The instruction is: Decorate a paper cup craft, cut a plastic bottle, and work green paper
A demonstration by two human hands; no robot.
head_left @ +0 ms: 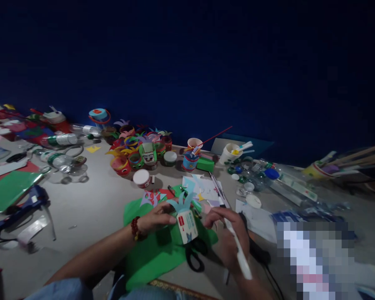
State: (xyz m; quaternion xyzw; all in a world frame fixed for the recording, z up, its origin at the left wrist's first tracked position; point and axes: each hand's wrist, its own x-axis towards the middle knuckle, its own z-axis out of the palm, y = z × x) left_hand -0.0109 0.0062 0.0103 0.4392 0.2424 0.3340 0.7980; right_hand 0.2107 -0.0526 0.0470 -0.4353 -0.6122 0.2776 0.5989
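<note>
My left hand [158,218], with a red bead bracelet at the wrist, is closed on a small white craft cup [186,225] that has light blue paper leaves on top and a red mark on its side. My right hand [229,233] sits just right of the cup and grips a long white stick-shaped tool [239,250] that points toward me. Both hands hover over a green paper sheet [150,254] on the grey floor. Black scissors [195,254] lie on the green sheet under the cup.
Several finished colourful paper-trimmed cups [140,152] stand in a cluster by the dark blue wall. Clear plastic bottles [61,160] lie at left and at right [287,185]. A blue glue gun [25,204] and green paper [9,189] lie far left. Paper scraps [203,187] lie ahead.
</note>
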